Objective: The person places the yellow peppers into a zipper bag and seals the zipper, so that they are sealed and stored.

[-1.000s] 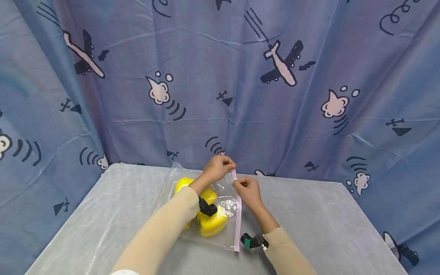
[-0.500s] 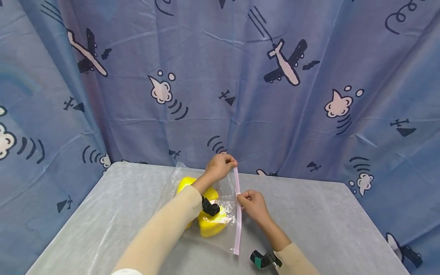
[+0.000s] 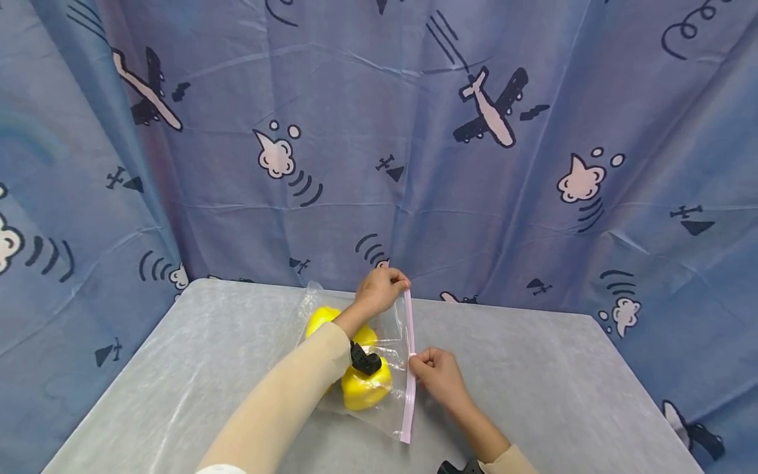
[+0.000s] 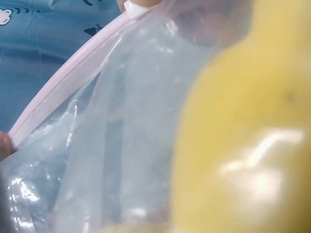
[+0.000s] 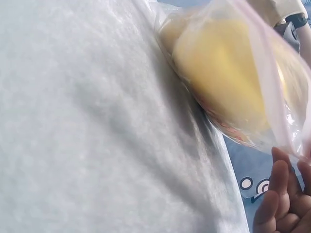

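Observation:
A clear zip bag (image 3: 387, 322) with a pink zip strip (image 3: 408, 408) lies on the table, holding yellow, rounded, lumpy things (image 3: 364, 388) that look like bell peppers. At the strip's far end, my left hand (image 3: 381, 291) pinches the corner between thumb and fingers. Partway down the strip, my right hand (image 3: 441, 378) pinches the white slider (image 4: 138, 8), which shows at the top of the left wrist view. The left forearm crosses over the bag and hides part of the yellow things. In the right wrist view, several fingers (image 5: 279, 177) are curled beside the strip.
A pale grey cloth covers the table (image 3: 521, 375). Behind it hangs a blue curtain (image 3: 331, 164) printed with planes and clouds. Both wrists wear black camera mounts; the left one (image 3: 365, 361) sits just over the bag.
My right hand has slid along the pink strip toward me, from near the far end to about its middle. My left hand keeps its pinch at the far corner.

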`<state>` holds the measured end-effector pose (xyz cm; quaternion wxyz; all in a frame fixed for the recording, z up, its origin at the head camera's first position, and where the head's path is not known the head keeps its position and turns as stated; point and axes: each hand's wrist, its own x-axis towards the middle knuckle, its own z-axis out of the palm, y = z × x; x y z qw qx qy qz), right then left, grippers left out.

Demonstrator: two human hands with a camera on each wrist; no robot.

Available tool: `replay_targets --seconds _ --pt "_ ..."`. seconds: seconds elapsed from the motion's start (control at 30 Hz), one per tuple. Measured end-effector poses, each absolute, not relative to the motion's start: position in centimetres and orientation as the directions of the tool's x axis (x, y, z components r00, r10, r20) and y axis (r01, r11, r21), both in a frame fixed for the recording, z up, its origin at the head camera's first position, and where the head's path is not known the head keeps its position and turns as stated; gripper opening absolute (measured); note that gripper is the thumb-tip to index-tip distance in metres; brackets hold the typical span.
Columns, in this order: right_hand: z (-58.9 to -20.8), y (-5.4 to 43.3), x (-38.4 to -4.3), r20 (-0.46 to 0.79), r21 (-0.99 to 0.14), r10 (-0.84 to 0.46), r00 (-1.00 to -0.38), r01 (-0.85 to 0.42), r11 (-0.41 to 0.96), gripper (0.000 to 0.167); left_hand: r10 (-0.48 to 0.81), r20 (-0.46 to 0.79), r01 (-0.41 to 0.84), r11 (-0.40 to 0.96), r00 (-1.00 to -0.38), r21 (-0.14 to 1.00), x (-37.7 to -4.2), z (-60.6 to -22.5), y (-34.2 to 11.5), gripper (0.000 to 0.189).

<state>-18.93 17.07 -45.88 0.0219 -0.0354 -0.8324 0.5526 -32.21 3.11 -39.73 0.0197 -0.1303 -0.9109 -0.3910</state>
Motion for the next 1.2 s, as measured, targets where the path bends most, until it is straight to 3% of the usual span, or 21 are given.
replay_targets --seconds 0.47,0.77,1.2 --pt "-45.9 16.1 -18.0 -0.008 -0.930 0.139 -0.990 0.058 0.363 0.012 0.207 0.142 0.245 0.657 -0.968 0.713 -32.3 -39.8 3.1 0.013" --pt "-46.4 16.5 -18.8 -0.015 -0.956 0.168 -0.986 0.063 0.286 0.015 0.287 0.153 0.295 0.559 -0.946 0.775 -32.3 -39.7 2.6 0.014" --pt "-46.6 15.7 -20.2 0.085 -0.904 0.175 -0.981 -0.002 0.428 0.018 0.236 0.150 0.264 0.591 -0.960 0.762 -33.0 -39.4 2.1 0.016"
